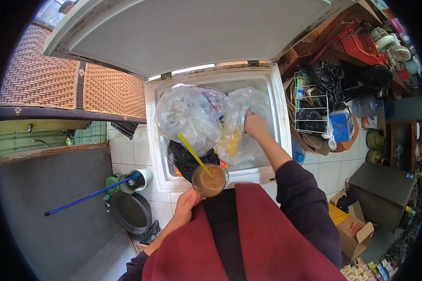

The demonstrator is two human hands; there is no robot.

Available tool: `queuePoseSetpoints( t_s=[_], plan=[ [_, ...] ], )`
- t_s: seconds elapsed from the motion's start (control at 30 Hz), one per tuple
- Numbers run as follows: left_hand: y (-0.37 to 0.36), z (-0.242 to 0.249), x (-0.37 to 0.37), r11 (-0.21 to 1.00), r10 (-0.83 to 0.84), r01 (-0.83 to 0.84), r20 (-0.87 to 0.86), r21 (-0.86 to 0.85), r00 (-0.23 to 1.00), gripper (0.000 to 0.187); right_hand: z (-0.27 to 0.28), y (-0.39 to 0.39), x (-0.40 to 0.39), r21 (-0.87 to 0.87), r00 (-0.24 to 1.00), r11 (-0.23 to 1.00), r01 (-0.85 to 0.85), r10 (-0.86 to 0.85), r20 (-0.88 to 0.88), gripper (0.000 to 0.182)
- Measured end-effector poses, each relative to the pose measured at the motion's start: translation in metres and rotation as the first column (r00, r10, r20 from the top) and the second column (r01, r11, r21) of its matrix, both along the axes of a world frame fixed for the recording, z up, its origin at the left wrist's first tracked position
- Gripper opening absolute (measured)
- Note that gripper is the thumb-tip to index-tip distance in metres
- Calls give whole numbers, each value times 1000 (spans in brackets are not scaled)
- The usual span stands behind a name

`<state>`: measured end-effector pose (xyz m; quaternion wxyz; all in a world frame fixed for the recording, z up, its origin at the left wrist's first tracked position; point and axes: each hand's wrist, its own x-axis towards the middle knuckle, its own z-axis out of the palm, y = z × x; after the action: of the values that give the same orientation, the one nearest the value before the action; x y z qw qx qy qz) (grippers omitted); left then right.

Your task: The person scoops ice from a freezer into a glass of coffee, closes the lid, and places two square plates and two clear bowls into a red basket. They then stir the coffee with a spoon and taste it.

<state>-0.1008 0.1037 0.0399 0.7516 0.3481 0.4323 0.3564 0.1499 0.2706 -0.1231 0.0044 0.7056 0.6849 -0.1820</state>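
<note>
My left hand point(188, 202) is closed around a glass of brown drink point(209, 181), held in front of my body at the freezer's front edge. A yellow straw point(194, 153) leans out of the drink toward the upper left. Inside the open chest freezer point(153, 136), my right hand point(255, 124) grips a clear plastic bag point(246, 100); some of its fingers are hidden by the plastic. Something yellow point(233, 144) shows through this bag. A larger clear bag point(185, 110) lies to its left, and a black plastic bag point(185, 157) sits behind the glass.
The raised freezer lid point(197, 35) stands at the back. On the left are a woven cabinet point(37, 70), a white bucket point(146, 178) and a black tub point(147, 210). On the right stand a white wire rack point(312, 108) and an open cardboard box point(354, 229).
</note>
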Motion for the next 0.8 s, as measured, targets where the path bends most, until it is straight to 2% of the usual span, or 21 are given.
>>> queuePoseSetpoints(
  t_s=[0.03, 0.17, 0.27, 0.4, 0.5, 0.57, 0.6, 0.63, 0.67, 0.7, 0.73, 0.77, 0.8],
  plan=[
    [2, 0, 1, 1000, 4, -4, -4, 5, 1000, 32, -10, 7, -4, 4, 997, 999, 35, -35, 62, 24],
    [7, 4, 4, 999, 10, -8, -40, 43, 999, 33, -36, 19, -5, 22, 994, 996, 82, -84, 67, 27],
    [12, 8, 7, 999, 18, -16, -44, 48, 999, 33, -39, 15, -1, 97, 993, 995, 19, -30, 113, 23],
    [17, 13, 9, 996, 68, -65, -48, 62, 997, 35, 54, -12, 12, 261, 989, 962, 79, -108, 99, 20],
    [15, 8, -1, 992, 103, -99, -44, 80, 994, 35, 128, -26, 23, 248, 918, 913, 323, -366, 151, 21],
    [9, 7, -8, 986, 166, -164, -44, 41, 985, 35, 152, -31, 32, 389, 929, 855, 342, -369, -5, 22],
    [7, 7, -11, 974, 226, -226, -44, 8, 973, 35, 164, -28, 30, 388, 931, 857, 340, -366, -6, 22],
    [5, 10, -16, 974, 228, -228, -46, 6, 973, 35, 176, -21, 24, 57, 856, 895, 443, -404, -323, 23],
    [4, 15, -20, 966, 256, -257, -85, 10, 963, 35, 180, -14, 16, -288, 658, 870, 401, -492, -570, 24],
    [3, 19, -23, 958, 285, -285, -123, 16, 951, 35, 176, -7, 2, -319, 637, 901, 294, -434, -637, 24],
    [2, 22, -25, 948, 317, -317, -132, 17, 939, 33, 174, 0, -20, -340, 586, 904, 258, -426, -689, 25],
    [-1, 22, -30, 947, 320, -320, -135, 18, 938, 33, 178, 7, -42, -309, 577, 933, 184, -358, -734, 24],
    [-6, 20, -35, 939, 343, -343, -146, 23, 928, 32, 176, 14, -68, -235, 625, 959, 160, -283, -728, 26]
  ],
)
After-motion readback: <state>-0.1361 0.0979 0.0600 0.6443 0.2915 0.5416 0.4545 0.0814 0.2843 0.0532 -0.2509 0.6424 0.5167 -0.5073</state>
